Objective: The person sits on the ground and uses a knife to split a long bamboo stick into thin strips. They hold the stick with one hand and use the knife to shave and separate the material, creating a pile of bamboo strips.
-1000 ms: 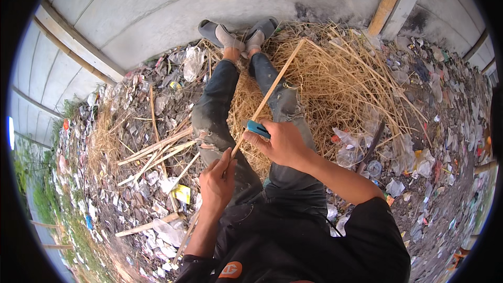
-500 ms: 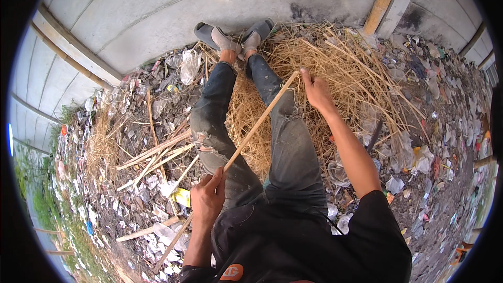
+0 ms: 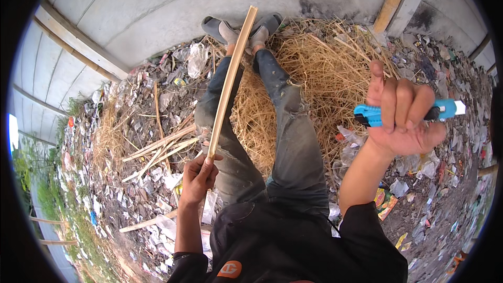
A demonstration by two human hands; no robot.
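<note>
Pale wooden strip (image 3: 231, 84) is pinched near its lower end by the left hand (image 3: 198, 180), thumb pressed along it, and is angled up over the left trouser leg (image 3: 237, 169), its far end seen between the shoes (image 3: 212, 28). By the right hand (image 3: 402, 109), palm up and well apart from the strip, a turquoise utility knife (image 3: 445, 109) is grasped beneath curled fingers; whether its blade is out cannot be told. A check between trimming strokes seems to be in hand; for another cut, the knife would have to be turned and brought to the strip, clear of the left hand.
</note>
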